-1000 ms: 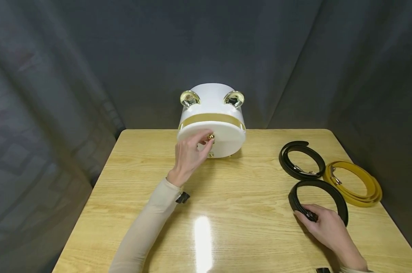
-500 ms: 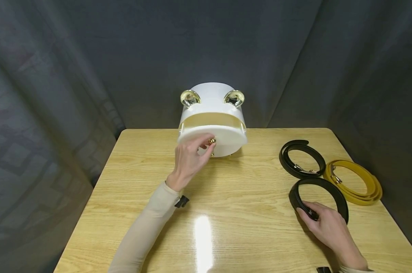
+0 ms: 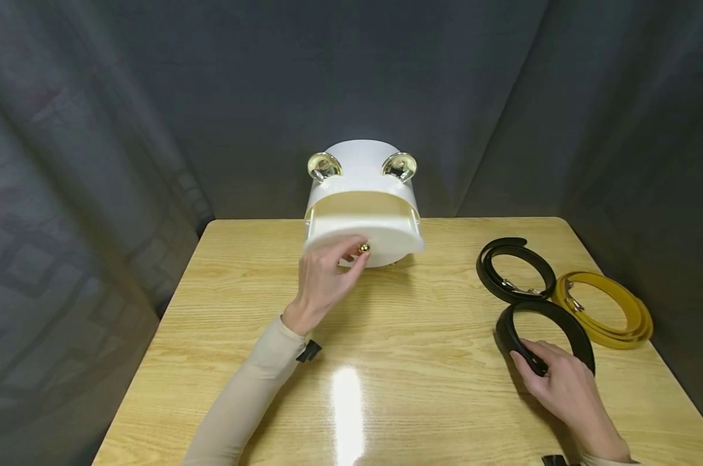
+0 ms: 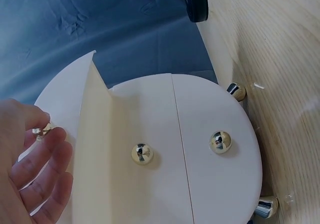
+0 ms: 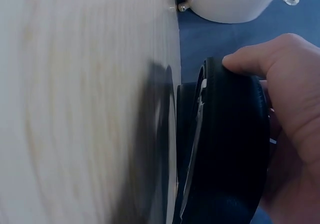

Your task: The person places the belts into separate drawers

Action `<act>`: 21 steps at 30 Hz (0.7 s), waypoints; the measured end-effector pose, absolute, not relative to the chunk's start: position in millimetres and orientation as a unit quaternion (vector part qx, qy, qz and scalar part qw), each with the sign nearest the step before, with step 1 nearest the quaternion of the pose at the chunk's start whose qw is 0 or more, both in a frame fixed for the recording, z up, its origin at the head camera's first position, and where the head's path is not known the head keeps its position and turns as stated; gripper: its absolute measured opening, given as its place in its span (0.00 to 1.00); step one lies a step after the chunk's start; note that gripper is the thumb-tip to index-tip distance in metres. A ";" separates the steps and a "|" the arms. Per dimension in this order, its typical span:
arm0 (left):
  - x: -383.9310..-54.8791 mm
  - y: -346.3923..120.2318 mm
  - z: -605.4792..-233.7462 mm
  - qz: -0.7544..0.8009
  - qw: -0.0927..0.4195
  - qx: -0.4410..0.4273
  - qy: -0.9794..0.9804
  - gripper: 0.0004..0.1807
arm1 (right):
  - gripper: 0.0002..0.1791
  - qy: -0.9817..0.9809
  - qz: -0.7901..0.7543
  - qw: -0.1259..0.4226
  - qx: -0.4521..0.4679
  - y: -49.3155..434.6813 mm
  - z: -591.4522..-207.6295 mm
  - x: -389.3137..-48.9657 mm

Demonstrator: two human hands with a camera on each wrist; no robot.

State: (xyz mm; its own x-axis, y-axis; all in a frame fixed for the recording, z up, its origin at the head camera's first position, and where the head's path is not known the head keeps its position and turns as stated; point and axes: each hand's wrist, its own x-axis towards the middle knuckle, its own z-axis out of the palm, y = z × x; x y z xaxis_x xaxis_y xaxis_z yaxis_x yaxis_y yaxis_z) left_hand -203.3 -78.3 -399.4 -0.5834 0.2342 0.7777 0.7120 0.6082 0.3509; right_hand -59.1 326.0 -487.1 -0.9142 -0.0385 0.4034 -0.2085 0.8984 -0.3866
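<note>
A white rounded drawer box (image 3: 360, 158) with gold trim stands at the back of the table. My left hand (image 3: 326, 275) pinches the gold knob (image 3: 364, 248) of its top drawer (image 3: 395, 243), which is pulled partway out. In the left wrist view, two lower drawer fronts with a middle knob (image 4: 142, 154) and a bottom knob (image 4: 220, 142) sit flush. My right hand (image 3: 567, 382) grips a coiled black belt (image 5: 230, 149), thumb on its outer side. That belt is tilted, its near part off the tabletop; its buckle is mostly hidden by the fingers.
Another coiled black belt (image 3: 487, 272) with a silver buckle lies just behind the held one. A coiled yellow belt (image 3: 634, 320) lies beside it near the right table edge. The wooden table (image 3: 421, 362) has dark curtains (image 3: 351, 77) around it.
My left hand has drawn the top drawer toward me, and the gap above it has widened. My right hand, gripping the black belt, has shifted slightly away from me.
</note>
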 end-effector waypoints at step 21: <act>-191.8 -80.6 -406.9 -0.337 0.362 -0.289 -0.820 0.11 | 0.15 -0.922 0.252 0.278 0.093 331.4 -478.0 -57.5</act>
